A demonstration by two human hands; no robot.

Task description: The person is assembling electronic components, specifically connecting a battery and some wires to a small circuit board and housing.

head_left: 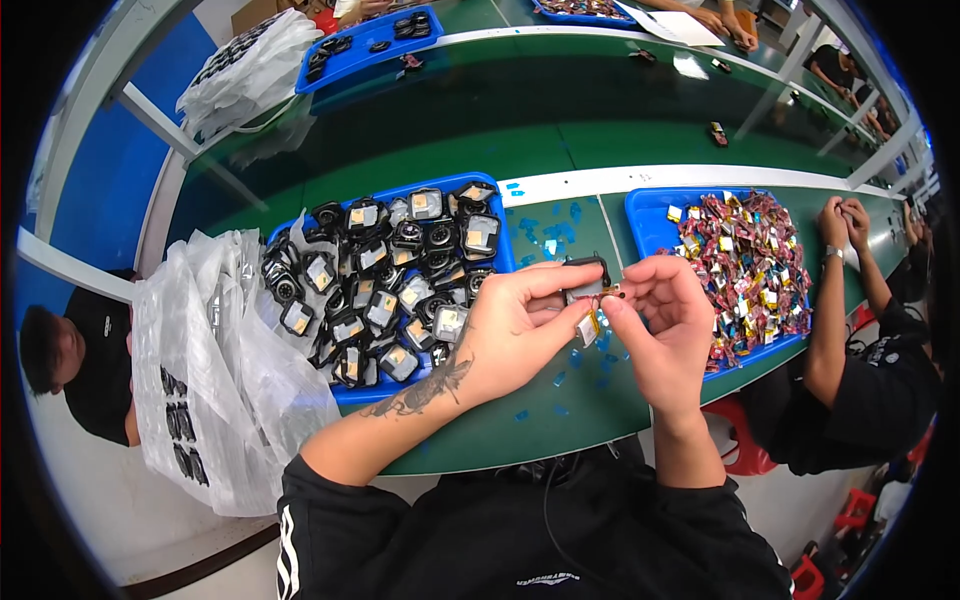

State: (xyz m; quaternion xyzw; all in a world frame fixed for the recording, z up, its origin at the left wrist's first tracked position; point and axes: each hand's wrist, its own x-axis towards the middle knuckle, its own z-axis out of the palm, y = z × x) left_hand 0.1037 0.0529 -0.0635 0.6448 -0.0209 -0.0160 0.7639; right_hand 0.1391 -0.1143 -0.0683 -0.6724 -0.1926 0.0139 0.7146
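Note:
My left hand (500, 325) is closed on a small black smartwatch-like case (590, 272), held above the green table between thumb and fingers. A small silvery battery (588, 331) with reddish wires hangs just under the case, by my left thumb. My right hand (668, 335) is pinched at the wire end, close against the case; its fingertips partly hide what they grip. Left of my hands, a blue tray (507, 245) is heaped with similar black cases (395, 250). To the right, another blue tray (648, 222) holds a pile of wired batteries (745, 270).
Blue film scraps (560, 235) are strewn between the trays. White plastic packing sheets (215, 370) hang at the left edge. Past a white rail (570, 185) runs a dark green belt (450, 130). A co-worker's hands (845, 220) are at the right; a farther tray (370, 47) lies across.

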